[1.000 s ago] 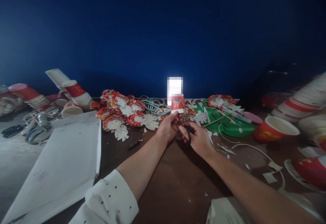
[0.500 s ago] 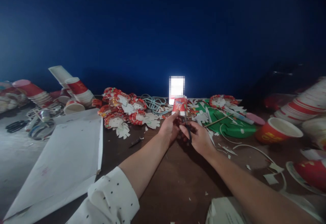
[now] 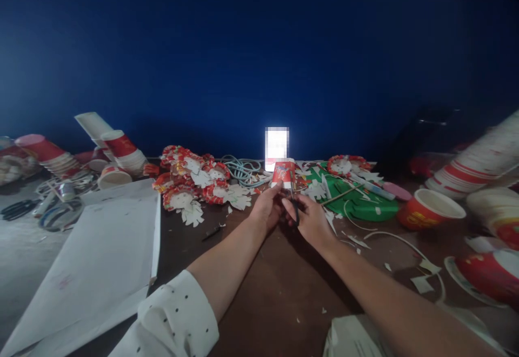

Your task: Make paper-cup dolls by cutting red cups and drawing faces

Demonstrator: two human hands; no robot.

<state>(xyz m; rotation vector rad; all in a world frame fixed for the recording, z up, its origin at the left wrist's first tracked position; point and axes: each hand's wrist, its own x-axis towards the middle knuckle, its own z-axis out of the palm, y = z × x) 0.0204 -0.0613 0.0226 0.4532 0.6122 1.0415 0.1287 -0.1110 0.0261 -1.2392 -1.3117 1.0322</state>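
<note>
A red and white paper cup [image 3: 283, 171] is held upside down or on its side, I cannot tell which, over the middle of the dark table. My left hand [image 3: 265, 208] is closed around its lower left part, thumb on the red print. Closed on dark-handled scissors [image 3: 295, 213], my right hand [image 3: 310, 217] sits against the cup's right side. The narrow blade points upward along the cup. Fingers of both hands meet beneath the cup, and some of them are hidden. Behind the cup glows a bright, blurred-out screen [image 3: 276, 143].
Red and white cut paper crafts [image 3: 192, 176] lie heaped to the left, beside a large white board [image 3: 117, 238]. On the right are a green sheet [image 3: 365, 200], a red paper cup [image 3: 432, 209] and stacked cups [image 3: 474, 157]. Paper scraps litter the brown table [image 3: 279, 292].
The whole view has shifted, so the table things sit slightly further left and lower. Both hands keep their hold on the cup and scissors, with only slight movement.
</note>
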